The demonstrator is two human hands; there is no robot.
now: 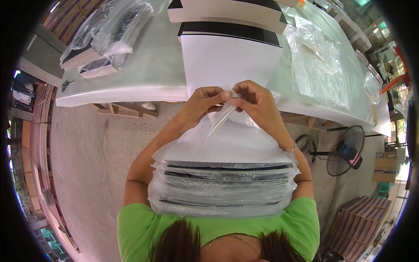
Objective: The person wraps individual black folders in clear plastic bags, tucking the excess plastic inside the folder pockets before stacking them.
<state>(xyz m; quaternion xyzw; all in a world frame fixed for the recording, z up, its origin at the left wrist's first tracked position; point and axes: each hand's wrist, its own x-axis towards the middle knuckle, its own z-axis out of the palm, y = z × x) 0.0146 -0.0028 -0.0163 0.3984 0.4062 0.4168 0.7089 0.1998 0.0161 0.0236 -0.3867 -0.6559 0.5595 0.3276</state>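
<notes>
My left hand (pixel 203 105) and my right hand (pixel 256 101) meet in front of me, thumbs and fingertips pinched on gathered clear plastic film (pixel 221 118). A narrow folded end of that film points down toward me. Below my hands, between my forearms, rises a stack of flat dark-edged pieces wrapped in clear plastic (pixel 227 185), reaching close to my green shirt. The stack's top is a white surface under film (pixel 218 146). Just beyond my fingers lies a large white sheet or board (pixel 229 59) at the table's edge.
On the pale-covered table (pixel 161 65) sit thick black-and-white stacks (pixel 227 13), plastic-wrapped bundles (pixel 107 39) and scissors (pixel 66 85) on the left, and loose plastic bags (pixel 316 61) on the right. A black fan (pixel 347 150) stands at right; striped cardboard stacks (pixel 360 225) lie lower right.
</notes>
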